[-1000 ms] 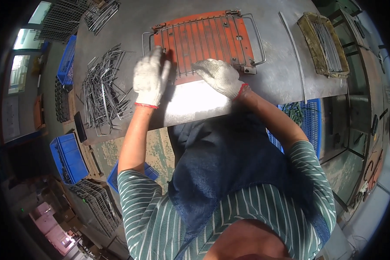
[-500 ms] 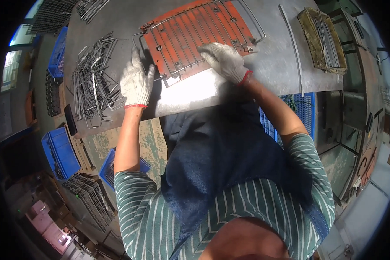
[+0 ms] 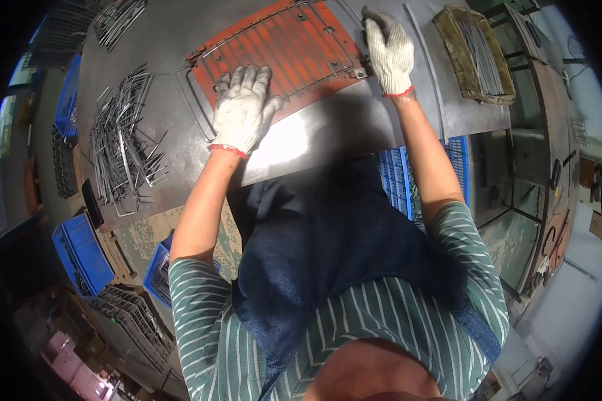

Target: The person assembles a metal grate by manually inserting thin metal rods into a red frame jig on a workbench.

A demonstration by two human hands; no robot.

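Two gloved hands work one wire grid rack (image 3: pixel 281 50), which lies flat on one orange slotted jig plate (image 3: pixel 247 70) at the far middle of the grey metal table (image 3: pixel 328 134). Our left hand (image 3: pixel 244 110) rests spread, palm down and fingers splayed, on the near left corner of the plate and the wires crossing it, gripping nothing. Our right hand (image 3: pixel 389 50) is curled at the plate's right edge; it seems to pinch the rack's outer wire there, though the glove hides the fingertips and we cannot tell how firmly. We judge the rack light and stiff but springy, thin rod that could flex if lifted by one corner, so its outer frame at two opposite sides looks like the best hold; the cotton gloves should keep it from slipping. To the left lies one loose heap of bent wire pieces (image 3: pixel 124 150), too tangled to count. At the far right sits one shallow tray (image 3: pixel 473 50) holding straight rods. Three blue crates (image 3: pixel 80 250) show beneath the table's edge.
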